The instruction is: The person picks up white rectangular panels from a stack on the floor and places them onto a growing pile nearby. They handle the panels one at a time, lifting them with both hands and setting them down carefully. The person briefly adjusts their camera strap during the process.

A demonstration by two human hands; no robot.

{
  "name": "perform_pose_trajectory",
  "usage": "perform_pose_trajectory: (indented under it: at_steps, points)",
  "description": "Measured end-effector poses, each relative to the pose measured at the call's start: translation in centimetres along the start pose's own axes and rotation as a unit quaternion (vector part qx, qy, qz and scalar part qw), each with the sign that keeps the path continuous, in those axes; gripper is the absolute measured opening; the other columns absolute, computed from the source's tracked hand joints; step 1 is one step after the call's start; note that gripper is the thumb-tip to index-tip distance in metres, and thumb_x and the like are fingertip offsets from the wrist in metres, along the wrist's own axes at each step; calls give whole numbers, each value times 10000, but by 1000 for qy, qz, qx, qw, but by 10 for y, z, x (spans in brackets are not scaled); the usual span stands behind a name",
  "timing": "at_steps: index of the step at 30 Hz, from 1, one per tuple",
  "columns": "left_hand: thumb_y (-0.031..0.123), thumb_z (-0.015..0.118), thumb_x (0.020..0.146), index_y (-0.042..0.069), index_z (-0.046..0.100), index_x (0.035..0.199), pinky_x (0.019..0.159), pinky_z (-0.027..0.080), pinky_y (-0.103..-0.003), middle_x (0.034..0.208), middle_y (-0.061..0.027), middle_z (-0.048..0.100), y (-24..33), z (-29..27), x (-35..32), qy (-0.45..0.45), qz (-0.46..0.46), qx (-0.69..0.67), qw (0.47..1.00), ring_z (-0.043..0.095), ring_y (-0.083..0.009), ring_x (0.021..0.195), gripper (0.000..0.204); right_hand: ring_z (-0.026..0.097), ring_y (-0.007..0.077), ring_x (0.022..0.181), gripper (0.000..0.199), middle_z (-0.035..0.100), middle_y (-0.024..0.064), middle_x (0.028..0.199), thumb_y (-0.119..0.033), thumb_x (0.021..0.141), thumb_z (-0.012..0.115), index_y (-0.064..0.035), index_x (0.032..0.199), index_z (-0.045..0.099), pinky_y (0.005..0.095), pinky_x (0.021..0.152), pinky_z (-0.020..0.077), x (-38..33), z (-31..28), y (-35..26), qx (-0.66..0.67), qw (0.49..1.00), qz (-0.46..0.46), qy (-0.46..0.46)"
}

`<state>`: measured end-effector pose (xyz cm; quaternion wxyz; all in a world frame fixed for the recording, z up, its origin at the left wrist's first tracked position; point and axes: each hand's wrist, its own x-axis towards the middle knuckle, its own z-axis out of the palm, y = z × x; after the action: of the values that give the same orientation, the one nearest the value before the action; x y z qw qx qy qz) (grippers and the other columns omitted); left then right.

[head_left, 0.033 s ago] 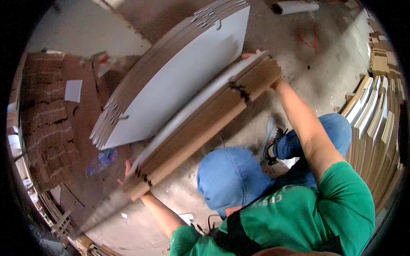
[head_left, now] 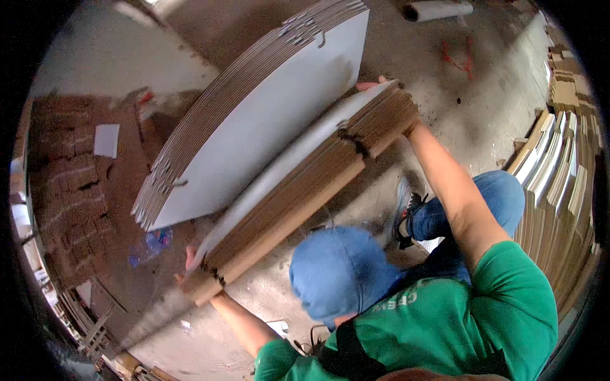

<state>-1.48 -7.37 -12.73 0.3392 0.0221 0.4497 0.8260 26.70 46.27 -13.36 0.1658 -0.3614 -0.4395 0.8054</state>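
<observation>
A thick bundle of flattened cardboard sheets point(head_left: 286, 184), white on its far face and brown along the layered edge, slants across the middle of the view. My left hand point(head_left: 190, 257) is closed round its lower left end, with fingertips showing on the far side. At the upper right end, my right hand point(head_left: 412, 129) grips the same bundle, its palm mostly hidden and some fingertips visible beyond the white face. Dark notches break the layered edge near both ends. Just beyond it stands a second stack of white-faced cardboard point(head_left: 279, 114), with slots along its edge.
Brown cardboard piles point(head_left: 67, 178) lie at the left, with a white sheet point(head_left: 107, 140) on top. More stacked cardboard point(head_left: 553, 209) lines the right side. A pale roll point(head_left: 438, 11) rests on the concrete floor point(head_left: 502, 82) at the far side. My jeans-clad knee point(head_left: 499, 197) is near my right arm.
The view has turned slightly, and the bundle's left end sits a little lower. Both hands keep their hold on its ends.
</observation>
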Motion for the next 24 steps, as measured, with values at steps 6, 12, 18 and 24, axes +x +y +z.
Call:
perform_pose_trajectory:
  at_steps: [6, 12, 18, 24]
  points:
    - [446, 293, 933, -28, 568, 1051, 996, 327, -390, 1072, -160, 566, 14, -15, 18, 188, -48, 81, 978, 497, -276, 1015, 560, 559, 201, 977, 579, 618, 108, 1017, -506, 925, 311, -14, 981, 610, 358, 908, 412, 28, -24, 36, 69, 996, -49, -33]
    - [453, 389, 897, 0, 525, 1118, 985, 345, -453, 1124, -146, 550, 22, 1, 9, 204, -32, 89, 974, 488, -284, 1075, 522, 540, 175, 924, 664, 635, 71, 1017, -554, 921, 255, -38, 951, 672, 299, 882, 383, 40, -31, 25, -116, 993, 3, -7]
    - [457, 405, 889, 6, 520, 1130, 987, 348, -454, 1129, -142, 552, 42, 47, -23, 315, -56, 96, 943, 482, -285, 1092, 524, 538, 186, 1035, 500, 575, 89, 1163, -432, 922, 370, -22, 1134, 563, 316, 943, 375, 76, -53, 40, -18, 998, 60, -12]
    - [460, 420, 882, 13, 515, 1143, 988, 351, -456, 1133, -139, 554, 71, 79, -36, 352, -59, 97, 929, 475, -286, 1109, 526, 522, 204, 1063, 488, 549, 97, 1194, -418, 922, 378, -27, 1167, 538, 332, 958, 365, 89, -53, 27, 17, 996, 45, 70]
